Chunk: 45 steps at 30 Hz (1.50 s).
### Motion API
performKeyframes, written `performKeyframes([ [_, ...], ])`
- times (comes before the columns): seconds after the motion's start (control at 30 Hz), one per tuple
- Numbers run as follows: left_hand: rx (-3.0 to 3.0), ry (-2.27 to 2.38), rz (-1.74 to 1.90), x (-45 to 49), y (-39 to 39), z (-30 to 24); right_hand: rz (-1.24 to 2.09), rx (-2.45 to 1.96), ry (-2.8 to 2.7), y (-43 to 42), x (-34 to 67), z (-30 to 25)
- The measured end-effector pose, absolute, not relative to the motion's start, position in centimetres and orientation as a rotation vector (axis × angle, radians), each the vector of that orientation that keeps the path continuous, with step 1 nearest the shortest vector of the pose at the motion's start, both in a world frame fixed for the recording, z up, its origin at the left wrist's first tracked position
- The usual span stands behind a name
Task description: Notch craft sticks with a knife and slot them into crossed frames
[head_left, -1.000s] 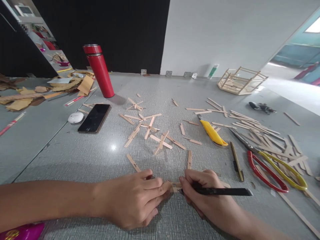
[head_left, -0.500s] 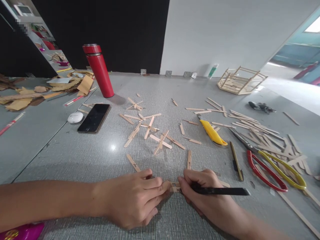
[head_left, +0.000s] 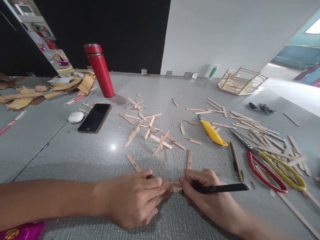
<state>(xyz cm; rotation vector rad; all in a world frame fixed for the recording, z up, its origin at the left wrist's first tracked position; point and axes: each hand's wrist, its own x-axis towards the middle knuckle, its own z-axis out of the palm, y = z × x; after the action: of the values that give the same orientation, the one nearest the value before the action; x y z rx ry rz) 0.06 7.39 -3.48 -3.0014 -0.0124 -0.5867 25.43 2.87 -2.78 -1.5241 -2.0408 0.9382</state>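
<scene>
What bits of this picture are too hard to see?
Head view:
- Wooden piece: mostly covered by the left hand and right hand.
- Black tool: tip hidden behind the right hand's fingers.
- Pink thing: cut off by the bottom edge.
- Dark object far right: too small.

I get one head-worn view, facing forward and down along the counter, close above the left hand and right hand; the edges look perhaps stretched.

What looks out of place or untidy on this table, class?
Craft sticks lie scattered and crossed over the table, scissors among them, beyond the left hand pinning a stick piece and the right hand gripping a black tool.
</scene>
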Motion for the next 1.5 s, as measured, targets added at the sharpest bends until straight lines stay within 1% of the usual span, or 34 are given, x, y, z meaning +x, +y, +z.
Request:
performKeyframes([
  [0.1,-2.999,-0.01,-0.576,0.1,7.5,-3.5,1.152,-1.569,-1.874,2.8,25.5,-2.8],
  [0.17,-2.998,-0.012,-0.568,0.0,7.4,-3.5,1.219,-1.573,-1.807,2.8,25.6,-2.8],
  [0.23,-3.002,-0.013,-0.571,0.0,7.4,-3.6,1.196,-1.563,-1.804,2.8,25.5,-2.7],
  [0.43,-2.984,-0.013,-0.597,0.1,7.4,-3.8,0.93,-1.552,-1.948,2.8,24.9,-2.4],
  [0.63,-3.001,-0.027,-0.626,0.1,7.3,-3.7,1.031,-1.572,-1.927,3.1,24.5,-2.2],
  [1.13,-3.019,-0.021,-0.589,0.1,7.3,-3.9,0.908,-1.554,-1.993,3.2,24.4,-2.3],
  [1.5,-3.007,-0.023,-0.575,0.1,7.2,-3.8,0.917,-1.518,-2.004,3.3,24.5,-2.4],
])
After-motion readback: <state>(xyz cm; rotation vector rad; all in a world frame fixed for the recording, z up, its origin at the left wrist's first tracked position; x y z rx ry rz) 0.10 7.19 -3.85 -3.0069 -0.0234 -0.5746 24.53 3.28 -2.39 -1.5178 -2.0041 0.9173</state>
